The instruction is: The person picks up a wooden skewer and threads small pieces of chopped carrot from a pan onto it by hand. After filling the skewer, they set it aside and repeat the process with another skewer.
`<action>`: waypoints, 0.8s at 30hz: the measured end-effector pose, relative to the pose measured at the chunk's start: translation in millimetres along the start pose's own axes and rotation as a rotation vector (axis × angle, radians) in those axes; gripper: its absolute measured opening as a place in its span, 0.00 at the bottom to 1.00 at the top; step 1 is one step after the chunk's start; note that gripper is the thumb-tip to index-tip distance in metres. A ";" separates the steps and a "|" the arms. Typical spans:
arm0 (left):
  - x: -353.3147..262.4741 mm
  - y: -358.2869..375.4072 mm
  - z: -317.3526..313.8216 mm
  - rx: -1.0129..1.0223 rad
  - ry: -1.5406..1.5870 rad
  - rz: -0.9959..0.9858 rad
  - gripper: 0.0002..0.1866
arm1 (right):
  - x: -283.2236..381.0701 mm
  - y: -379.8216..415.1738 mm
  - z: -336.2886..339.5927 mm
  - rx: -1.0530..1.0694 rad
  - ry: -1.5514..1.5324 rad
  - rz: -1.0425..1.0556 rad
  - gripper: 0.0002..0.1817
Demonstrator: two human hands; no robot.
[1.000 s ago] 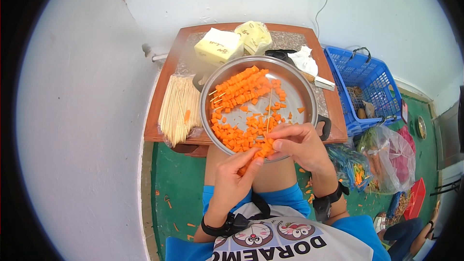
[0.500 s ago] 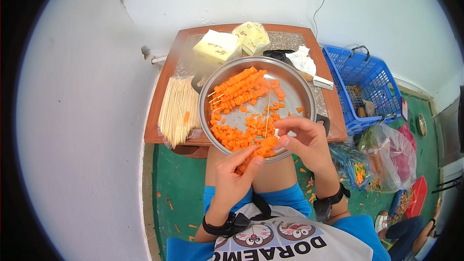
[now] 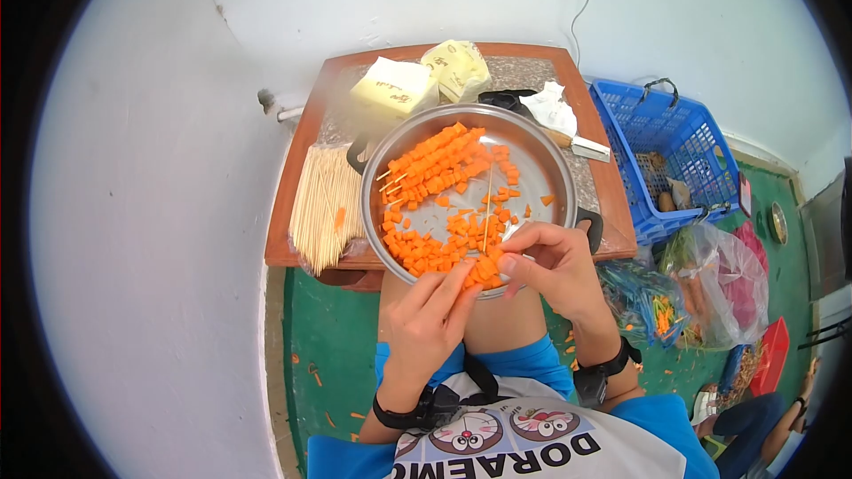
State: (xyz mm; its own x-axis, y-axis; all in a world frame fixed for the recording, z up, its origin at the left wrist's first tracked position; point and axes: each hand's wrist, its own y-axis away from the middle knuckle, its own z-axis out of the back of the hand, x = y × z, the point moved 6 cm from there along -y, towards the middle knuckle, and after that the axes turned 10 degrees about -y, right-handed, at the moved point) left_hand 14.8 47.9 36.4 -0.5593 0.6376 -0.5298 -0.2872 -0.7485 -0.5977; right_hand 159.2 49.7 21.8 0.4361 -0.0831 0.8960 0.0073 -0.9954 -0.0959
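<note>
In the head view, a wide metal pan holds many orange carrot cubes and several finished carrot skewers stacked at its upper left. Over the pan's near rim, my left hand is closed around a partly threaded carrot skewer, whose bare bamboo stick points away from me. My right hand has thumb and forefinger pinched at the carrot cubes on that stick, touching them beside the left fingertips. The fingers partly hide the pieces.
Loose bamboo skewers lie on plastic left of the pan, on a wooden table. Tissue packs and a knife lie behind it. At right are a blue crate, plastic bags and another person's leg.
My right hand has come down and closer to the left, its thumb and forefinger now meeting the carrot cubes. My left hand stays at the near rim. The view shifted slightly.
</note>
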 end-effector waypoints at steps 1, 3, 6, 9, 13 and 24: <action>-0.9 -0.4 -0.4 0.001 -0.046 -0.028 0.12 | -0.5 0.1 0.6 0.001 -0.002 0.002 0.06; -3.6 -1.9 -0.2 0.004 -0.099 -0.058 0.13 | -3.8 0.4 2.6 -0.014 -0.071 -0.031 0.08; -1.4 -7.9 1.0 0.091 0.061 0.072 0.12 | 4.8 -2.4 -0.8 -0.019 0.060 0.055 0.06; 12.7 -16.6 8.4 0.239 0.136 0.265 0.15 | 3.5 -4.3 24.9 -0.211 0.291 0.177 0.04; 23.9 -46.4 16.7 0.372 0.017 0.150 0.18 | 4.3 -2.6 39.7 -0.249 0.448 0.325 0.06; 88.8 -153.5 -58.0 0.669 -0.487 -0.104 0.18 | 0.6 -0.1 34.3 -0.132 0.743 0.385 0.10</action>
State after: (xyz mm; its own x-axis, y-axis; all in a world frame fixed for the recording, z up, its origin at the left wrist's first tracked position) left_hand 54.3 230.0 46.1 -0.7338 0.6746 -0.0806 -0.6716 -0.7381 -0.0638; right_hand 190.3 51.5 7.4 -0.3186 -0.3815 0.8677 -0.1461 -0.8847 -0.4426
